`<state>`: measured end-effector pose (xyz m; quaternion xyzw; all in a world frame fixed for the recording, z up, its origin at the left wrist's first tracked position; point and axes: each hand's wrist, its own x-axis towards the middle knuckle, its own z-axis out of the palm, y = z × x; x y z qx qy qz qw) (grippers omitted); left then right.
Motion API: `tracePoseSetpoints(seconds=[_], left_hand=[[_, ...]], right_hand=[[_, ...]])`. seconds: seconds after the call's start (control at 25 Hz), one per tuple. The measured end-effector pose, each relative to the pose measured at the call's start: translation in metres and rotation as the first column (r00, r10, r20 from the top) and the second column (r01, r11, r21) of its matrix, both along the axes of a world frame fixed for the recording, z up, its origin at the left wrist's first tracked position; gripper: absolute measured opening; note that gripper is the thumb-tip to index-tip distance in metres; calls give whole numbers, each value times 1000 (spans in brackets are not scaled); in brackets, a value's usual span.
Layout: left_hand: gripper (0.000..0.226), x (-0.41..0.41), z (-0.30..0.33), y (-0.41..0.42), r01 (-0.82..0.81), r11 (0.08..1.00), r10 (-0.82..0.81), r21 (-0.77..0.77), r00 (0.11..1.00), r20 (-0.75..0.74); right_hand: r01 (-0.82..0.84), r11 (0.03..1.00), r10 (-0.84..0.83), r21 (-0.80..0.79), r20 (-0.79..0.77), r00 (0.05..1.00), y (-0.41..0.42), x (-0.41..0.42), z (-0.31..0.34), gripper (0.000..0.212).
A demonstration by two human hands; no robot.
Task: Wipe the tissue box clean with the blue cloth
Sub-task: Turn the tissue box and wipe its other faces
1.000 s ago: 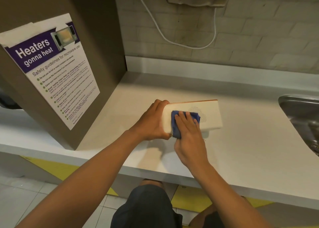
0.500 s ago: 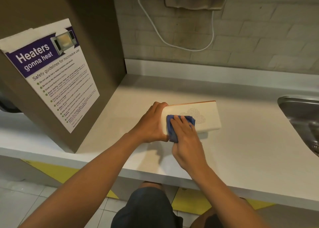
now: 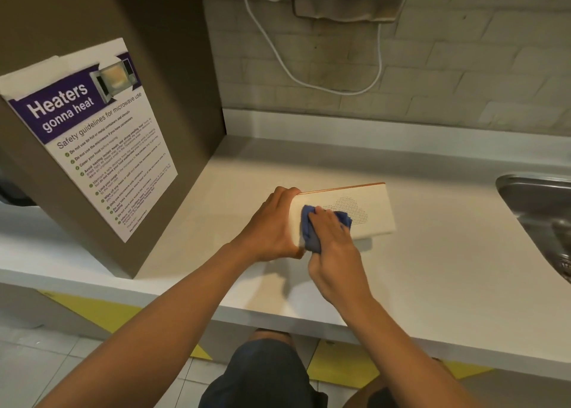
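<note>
A cream tissue box (image 3: 370, 216) with a thin orange top edge and a dotted pattern stands tilted on the white counter (image 3: 432, 268). My left hand (image 3: 272, 225) grips its left end, fingers curled over the top edge. My right hand (image 3: 333, 243) holds the bunched blue cloth (image 3: 309, 231) and presses it against the box's near face, close to the left end. Most of the cloth is hidden under my fingers.
A brown cabinet side with a microwave safety poster (image 3: 92, 141) stands at the left. A steel sink (image 3: 543, 222) sits at the right edge. A white cable (image 3: 309, 76) hangs on the brick wall behind. The counter's front edge runs just below my wrists.
My right hand slid the blue cloth a little leftward along the box face, then back slightly. My left hand kept its grip on the box's left end.
</note>
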<state>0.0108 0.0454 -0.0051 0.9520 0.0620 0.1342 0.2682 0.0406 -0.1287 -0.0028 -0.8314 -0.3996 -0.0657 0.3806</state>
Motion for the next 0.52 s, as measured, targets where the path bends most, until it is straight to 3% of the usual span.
tracePoseSetpoints(seconds=[0.08, 0.28, 0.52], left_hand=[[103, 0, 2, 2, 10, 1000, -9, 15, 1000, -10], [111, 1, 0, -2, -36, 999, 36, 4, 999, -12], [101, 3, 0, 0, 7, 998, -9, -55, 999, -31]], right_hand=[[-12, 1000, 12, 2, 16, 1000, -21, 4, 0, 50], [235, 972, -235, 8, 20, 972, -22, 52, 9, 44], [20, 996, -16, -84, 47, 999, 15, 4, 2, 60]])
